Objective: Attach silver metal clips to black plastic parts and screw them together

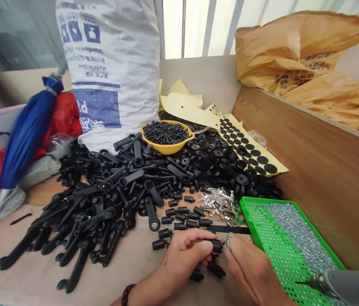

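Between the thumb and fingers of my left hand (184,261) is a small black plastic cylinder (216,246), lying on its side. My right hand (252,267) faces it, fingertips pinching a small silvery metal clip (227,242) close to the cylinder's end. Whether clip and cylinder touch, I cannot tell. More black cylinders (193,224) lie on the table just beyond my hands, and several stick out beneath them. A heap of silvery metal clips (219,203) lies a little farther off.
Black plastic arms (80,225) cover the left and middle. A yellow bowl (166,148) of black screws stands on the pile. To the right, a green tray (246,212) holds small metal pieces beside a power screwdriver (351,284). A wooden board (319,165) borders the right.
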A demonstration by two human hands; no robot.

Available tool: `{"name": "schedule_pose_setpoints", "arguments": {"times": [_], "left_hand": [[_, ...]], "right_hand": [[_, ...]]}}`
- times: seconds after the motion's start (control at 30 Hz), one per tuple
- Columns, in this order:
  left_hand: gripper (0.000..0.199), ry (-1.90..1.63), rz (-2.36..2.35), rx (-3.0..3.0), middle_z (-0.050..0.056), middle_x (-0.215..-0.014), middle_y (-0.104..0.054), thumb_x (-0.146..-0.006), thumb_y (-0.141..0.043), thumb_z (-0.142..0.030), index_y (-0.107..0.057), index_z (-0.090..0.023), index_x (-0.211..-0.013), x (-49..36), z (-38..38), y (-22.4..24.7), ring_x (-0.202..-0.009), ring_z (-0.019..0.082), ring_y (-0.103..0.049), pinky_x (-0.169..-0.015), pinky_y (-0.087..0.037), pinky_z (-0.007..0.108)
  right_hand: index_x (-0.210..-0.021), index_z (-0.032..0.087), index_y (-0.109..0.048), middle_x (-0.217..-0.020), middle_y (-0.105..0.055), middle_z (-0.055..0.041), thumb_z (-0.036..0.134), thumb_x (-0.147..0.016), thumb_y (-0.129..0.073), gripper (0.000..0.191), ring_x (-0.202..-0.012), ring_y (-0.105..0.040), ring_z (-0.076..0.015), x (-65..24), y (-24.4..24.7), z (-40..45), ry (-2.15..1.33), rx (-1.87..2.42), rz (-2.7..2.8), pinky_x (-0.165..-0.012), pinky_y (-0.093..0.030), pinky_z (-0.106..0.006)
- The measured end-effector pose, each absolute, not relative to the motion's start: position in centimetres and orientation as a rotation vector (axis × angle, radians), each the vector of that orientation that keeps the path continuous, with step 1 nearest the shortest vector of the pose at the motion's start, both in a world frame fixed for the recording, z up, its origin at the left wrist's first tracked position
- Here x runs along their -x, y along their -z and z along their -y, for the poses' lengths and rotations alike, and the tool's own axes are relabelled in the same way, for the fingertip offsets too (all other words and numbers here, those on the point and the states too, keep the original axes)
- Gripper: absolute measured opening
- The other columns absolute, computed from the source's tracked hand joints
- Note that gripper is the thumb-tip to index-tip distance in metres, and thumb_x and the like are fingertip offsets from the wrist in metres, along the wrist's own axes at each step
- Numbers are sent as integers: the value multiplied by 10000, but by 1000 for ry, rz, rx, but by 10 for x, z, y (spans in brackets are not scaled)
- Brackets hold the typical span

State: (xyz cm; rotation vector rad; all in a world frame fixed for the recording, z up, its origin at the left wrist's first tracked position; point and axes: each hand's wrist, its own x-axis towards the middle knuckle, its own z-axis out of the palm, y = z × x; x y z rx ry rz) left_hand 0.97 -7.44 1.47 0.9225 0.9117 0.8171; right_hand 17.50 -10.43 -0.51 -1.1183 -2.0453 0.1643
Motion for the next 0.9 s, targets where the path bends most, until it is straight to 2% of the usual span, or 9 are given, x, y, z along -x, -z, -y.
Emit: {"name": "schedule_pose_setpoints", "arguments": {"times": [0.2, 0.33, 0.5, 0.6, 0.7, 0.8, 0.9], "left_hand": [[396, -809, -908, -983, 6, -618, -615, -630, -758, -484, -753, -159, -857, -8, 75, -10, -549, 104, -526, -549, -445, 212], [357, -868, -922, -1211, 41, -707, -650, -742, -678, -455, -745, -148, -912, -5, 79, -7, -586, 130, -555, -563, -459, 231], [239, -1093, -898, -1689, 85, -804, -685, -883, -545, -285, -712, -130, -955, -3, 86, -11, -738, 176, -624, -668, -487, 247], [207, -1204, -772, -1940, 107, -853, -675, -903, -498, -180, -655, -115, -1022, -2, 89, -13, -786, 181, -620, -714, -494, 262], [211, -1264, -692, -2109, 123, -853, -666, -897, -482, -131, -622, -101, -1052, -2, 90, -11, -774, 187, -605, -712, -494, 283], [217, -1218, -761, -1970, 112, -843, -680, -909, -479, -180, -651, -119, -1026, -3, 92, -9, -763, 182, -621, -696, -497, 265], [255, -1089, -915, -1659, 79, -789, -684, -897, -520, -310, -713, -150, -948, -5, 94, -8, -686, 161, -618, -649, -487, 243]], "right_hand": [[-786, 216, -448, -666, -517, -4, 94, -894, -376, 179, -596, -490, -147, -174, 1, 101, -24, 1098, 2071, -559, -382, -275], [-777, 219, -436, -617, -492, 14, 101, -905, -350, 194, -537, -480, -132, -173, 9, 102, -57, 1085, 2062, -515, -370, -255], [-734, 230, -415, -580, -475, 30, 150, -946, -308, 251, -497, -481, -115, -168, 12, 108, -356, 1042, 1952, -481, -366, -237], [-774, 236, -462, -618, -545, 18, 241, -991, -264, 294, -523, -538, -127, -165, 5, 114, -569, 1104, 1875, -502, -423, -234], [-803, 235, -488, -633, -571, 11, 293, -1003, -243, 321, -549, -569, -138, -165, 1, 114, -576, 1140, 1840, -524, -449, -230], [-745, 227, -445, -571, -502, 34, 216, -985, -277, 292, -463, -498, -105, -165, 0, 110, -426, 1039, 1920, -460, -395, -213], [-723, 221, -418, -555, -458, 37, 145, -947, -312, 260, -458, -460, -100, -167, 1, 105, -170, 981, 2014, -452, -359, -215]]}}
